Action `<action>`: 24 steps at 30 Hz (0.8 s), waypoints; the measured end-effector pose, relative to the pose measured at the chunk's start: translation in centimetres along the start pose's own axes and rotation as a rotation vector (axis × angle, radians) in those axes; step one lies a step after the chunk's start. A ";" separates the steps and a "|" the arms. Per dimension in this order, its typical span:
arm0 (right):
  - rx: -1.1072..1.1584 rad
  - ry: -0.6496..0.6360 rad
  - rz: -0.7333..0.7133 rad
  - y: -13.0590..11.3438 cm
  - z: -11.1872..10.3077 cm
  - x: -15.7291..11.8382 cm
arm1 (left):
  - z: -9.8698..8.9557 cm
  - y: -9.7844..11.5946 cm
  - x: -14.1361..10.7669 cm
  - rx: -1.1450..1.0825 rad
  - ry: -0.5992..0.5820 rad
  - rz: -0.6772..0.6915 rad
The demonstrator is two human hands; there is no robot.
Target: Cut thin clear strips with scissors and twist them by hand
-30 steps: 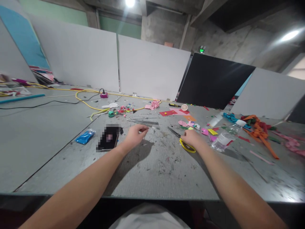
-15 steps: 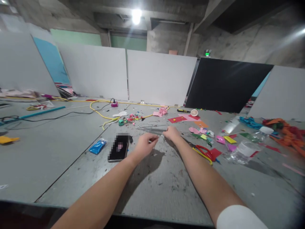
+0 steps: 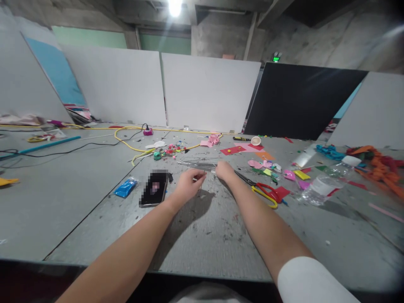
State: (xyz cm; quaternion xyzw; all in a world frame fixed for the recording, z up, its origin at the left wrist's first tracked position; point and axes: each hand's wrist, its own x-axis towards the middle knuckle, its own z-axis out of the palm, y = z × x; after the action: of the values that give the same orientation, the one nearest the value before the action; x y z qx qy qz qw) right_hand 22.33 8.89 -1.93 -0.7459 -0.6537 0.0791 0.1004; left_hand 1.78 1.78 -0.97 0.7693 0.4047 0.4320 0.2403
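Observation:
My left hand [image 3: 188,185] is over the middle of the grey table [image 3: 202,244], thumb and fingers pinched at something too small to make out. Just right of it my right hand [image 3: 224,171] is closed beside a bundle of thin clear strips or wires [image 3: 197,164] lying on the table; what its fingers hold is hidden. A phone [image 3: 154,188] lies left of my left hand, with a blue packet [image 3: 125,187] beyond it. Scissors with red and yellow handles [image 3: 268,192] rest to the right of my right wrist.
Behind the hands are a green lump and colourful bits [image 3: 172,149], pink pieces [image 3: 213,139] and red paper [image 3: 232,150]. A clear bottle [image 3: 328,181] stands at the right. A yellow cord [image 3: 126,145] loops across the back, before white panels [image 3: 208,92].
The view has tilted slightly down, so the table's things sit higher in the picture. My right hand's fingers are curled in more; my left hand keeps its pinch with little change.

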 end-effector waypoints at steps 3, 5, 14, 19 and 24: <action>0.069 0.028 -0.006 0.8 -0.2 -0.3 | -0.2 -0.3 0.1 -0.031 0.014 -0.035; 0.131 0.047 -0.025 1.1 -0.4 -0.7 | -0.3 -0.6 0.3 -0.050 0.040 -0.066; 0.802 -0.032 -0.354 -2.8 2.0 -2.9 | -0.8 -2.2 1.5 -0.380 0.106 -0.271; 0.830 0.009 -0.333 -4.6 3.4 -3.5 | -1.5 -2.5 2.1 -0.415 0.107 -0.356; 0.731 0.189 -0.056 -2.6 1.8 -2.4 | -1.3 -2.4 2.0 -0.382 0.123 -0.380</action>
State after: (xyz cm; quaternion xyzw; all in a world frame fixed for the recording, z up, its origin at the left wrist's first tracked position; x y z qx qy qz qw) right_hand 19.12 6.88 -3.01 -0.6465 -0.5904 0.2353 0.4221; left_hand 0.25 4.75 -1.06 0.5927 0.4669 0.4937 0.4325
